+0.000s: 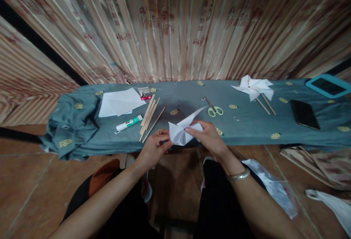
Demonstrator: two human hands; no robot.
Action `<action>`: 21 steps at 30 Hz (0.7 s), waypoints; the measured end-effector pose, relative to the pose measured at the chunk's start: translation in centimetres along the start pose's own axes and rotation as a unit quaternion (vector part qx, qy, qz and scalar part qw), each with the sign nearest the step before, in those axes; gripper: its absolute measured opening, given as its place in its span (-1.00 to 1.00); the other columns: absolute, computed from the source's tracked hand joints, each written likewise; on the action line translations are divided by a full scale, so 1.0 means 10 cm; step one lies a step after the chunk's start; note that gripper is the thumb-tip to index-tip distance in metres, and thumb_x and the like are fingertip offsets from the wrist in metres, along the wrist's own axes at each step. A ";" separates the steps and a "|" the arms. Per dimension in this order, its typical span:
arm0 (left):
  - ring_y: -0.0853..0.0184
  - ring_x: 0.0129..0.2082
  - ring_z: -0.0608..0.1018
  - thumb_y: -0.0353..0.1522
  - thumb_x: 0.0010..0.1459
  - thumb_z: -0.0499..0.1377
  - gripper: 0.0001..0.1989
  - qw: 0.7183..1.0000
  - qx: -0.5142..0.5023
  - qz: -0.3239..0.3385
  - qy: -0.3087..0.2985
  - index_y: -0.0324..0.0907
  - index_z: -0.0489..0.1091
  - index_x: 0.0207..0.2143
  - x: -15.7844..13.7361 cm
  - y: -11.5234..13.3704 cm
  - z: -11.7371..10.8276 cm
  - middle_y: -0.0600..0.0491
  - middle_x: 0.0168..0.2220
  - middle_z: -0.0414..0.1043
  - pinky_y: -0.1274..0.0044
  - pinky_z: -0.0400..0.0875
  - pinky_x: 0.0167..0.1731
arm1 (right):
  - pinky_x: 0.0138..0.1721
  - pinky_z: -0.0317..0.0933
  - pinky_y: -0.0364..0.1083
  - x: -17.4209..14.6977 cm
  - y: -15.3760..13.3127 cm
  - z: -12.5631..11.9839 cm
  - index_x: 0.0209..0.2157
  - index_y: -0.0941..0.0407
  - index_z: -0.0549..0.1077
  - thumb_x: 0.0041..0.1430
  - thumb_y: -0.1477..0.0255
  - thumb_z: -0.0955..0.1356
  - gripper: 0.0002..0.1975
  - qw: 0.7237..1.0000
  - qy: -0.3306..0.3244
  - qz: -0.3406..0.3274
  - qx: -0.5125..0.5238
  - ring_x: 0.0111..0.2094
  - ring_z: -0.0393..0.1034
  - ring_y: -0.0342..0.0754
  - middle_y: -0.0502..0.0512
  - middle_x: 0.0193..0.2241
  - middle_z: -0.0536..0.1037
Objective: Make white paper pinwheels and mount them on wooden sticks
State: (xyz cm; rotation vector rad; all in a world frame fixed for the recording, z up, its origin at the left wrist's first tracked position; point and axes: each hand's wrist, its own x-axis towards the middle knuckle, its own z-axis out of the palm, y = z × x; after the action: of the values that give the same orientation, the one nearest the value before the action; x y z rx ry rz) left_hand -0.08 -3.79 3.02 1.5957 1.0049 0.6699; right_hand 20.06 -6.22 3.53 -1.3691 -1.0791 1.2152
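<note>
Between my hands, over the front edge of the cloth-covered bench, is a white paper pinwheel (179, 133) with its corners partly folded in to the middle. My right hand (208, 135) grips it from the right, thumb pressed near its centre. At its lower left corner, my left hand (159, 144) pinches the paper between thumb and fingers. No stick shows on this pinwheel. Several wooden sticks (149, 116) lie just beyond my left hand. Scissors (214, 110) with green handles rest beyond my right hand.
White paper sheets (117, 102), a red box of small metal pieces (144, 93) and a glue stick (129, 122) lie on the left. Finished-looking pinwheels (253, 86) on sticks, a black phone (305, 114) and a blue-framed tablet (329, 85) are on the right. A curtain (178, 30) hangs behind.
</note>
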 end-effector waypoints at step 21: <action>0.50 -0.64 0.24 -0.16 -0.11 0.30 -0.65 0.970 -0.218 -0.111 0.001 -0.28 0.59 -0.38 -0.08 -0.12 0.24 0.15 -0.65 0.30 0.62 0.13 -0.60 | -0.48 0.16 -0.16 0.10 0.10 -0.02 -0.44 0.18 0.52 -0.32 0.22 0.56 -0.60 0.996 -0.011 0.087 0.035 -0.57 0.30 -0.19 -0.04 -0.57 0.53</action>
State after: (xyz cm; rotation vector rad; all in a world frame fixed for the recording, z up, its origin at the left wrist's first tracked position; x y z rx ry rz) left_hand 1.27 -5.57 1.33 1.0822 0.9430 0.6807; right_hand 20.35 -5.37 2.41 -1.4212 -0.9393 1.3839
